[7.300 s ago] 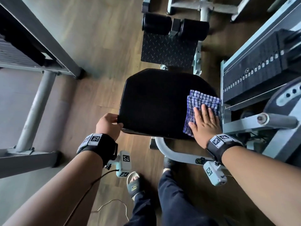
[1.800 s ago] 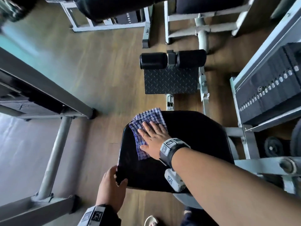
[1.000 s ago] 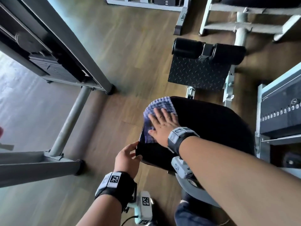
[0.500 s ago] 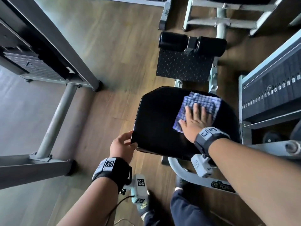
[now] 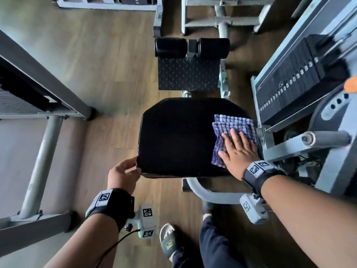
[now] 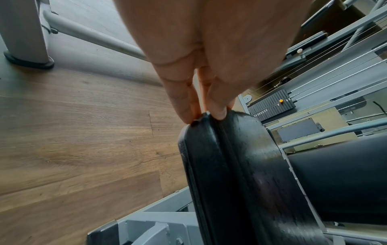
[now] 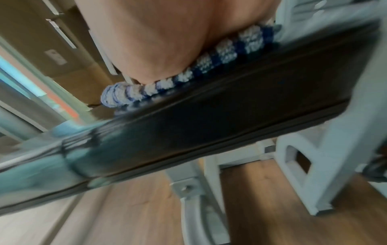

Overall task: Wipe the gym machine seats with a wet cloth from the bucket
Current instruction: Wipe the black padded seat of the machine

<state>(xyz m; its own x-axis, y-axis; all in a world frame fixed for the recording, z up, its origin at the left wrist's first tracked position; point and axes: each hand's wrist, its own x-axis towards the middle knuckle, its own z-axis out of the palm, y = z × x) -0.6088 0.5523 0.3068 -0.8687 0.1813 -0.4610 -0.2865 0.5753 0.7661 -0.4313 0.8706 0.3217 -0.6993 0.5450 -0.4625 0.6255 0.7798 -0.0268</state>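
A black padded seat (image 5: 177, 136) fills the middle of the head view. On its right edge lies a blue-and-white checked cloth (image 5: 231, 124). My right hand (image 5: 235, 146) presses flat on the cloth, fingers straight and pointing away from me. In the blurred right wrist view my palm covers the cloth (image 7: 209, 66) on the seat's edge (image 7: 209, 119). My left hand (image 5: 133, 167) holds the seat's near left corner. The left wrist view shows its fingers (image 6: 182, 106) and thumb pinching that corner of the seat (image 6: 230, 157). No bucket is in view.
A weight stack (image 5: 301, 78) in a grey frame stands close on the right, with a grey bar (image 5: 326, 138) jutting out beside the seat. Beyond the seat are a black foot plate (image 5: 189, 74) and roller pads (image 5: 191, 48). Another machine's grey frame (image 5: 38, 151) stands left. My sandalled foot (image 5: 170, 242) is below.
My right hand has slid the cloth from the seat's far left corner across to its right edge and a little nearer me. The left hand has stayed on the near left corner.
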